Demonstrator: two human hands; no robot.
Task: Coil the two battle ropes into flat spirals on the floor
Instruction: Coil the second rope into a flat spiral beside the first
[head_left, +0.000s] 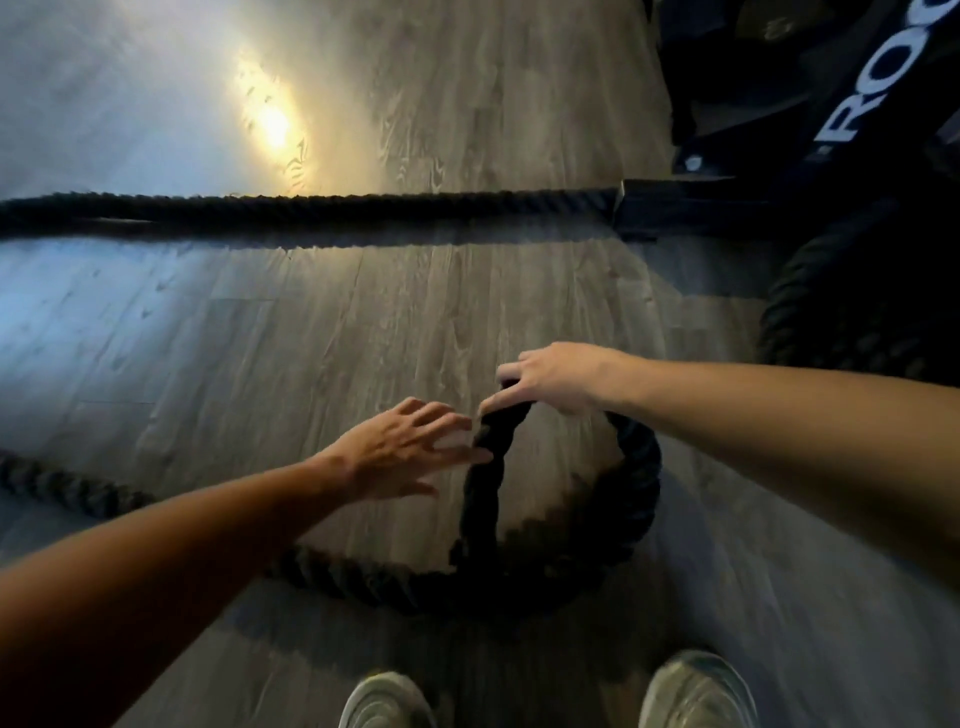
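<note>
Head view: the right hand (558, 379) reaches forward, fingers curled over the top of a raised loop of rope (643, 488) — gripping it. The left hand (410, 447) is spread, tips touching the loop's left strand. The loop's base lies on the floor (363, 322) by the shoes (387, 701); a second rope (311, 208) runs straight across beyond, to a dark rack (753, 119).

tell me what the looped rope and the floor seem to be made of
The looped rope: thick twisted strands, matte black, so some kind of fibre, probably synthetic, though that is unsure. The floor: grey-brown planks with wood grain and seams, and a soft sheen where light glares. It could be real wood, laminate or vinyl; I cannot tell which.
</note>
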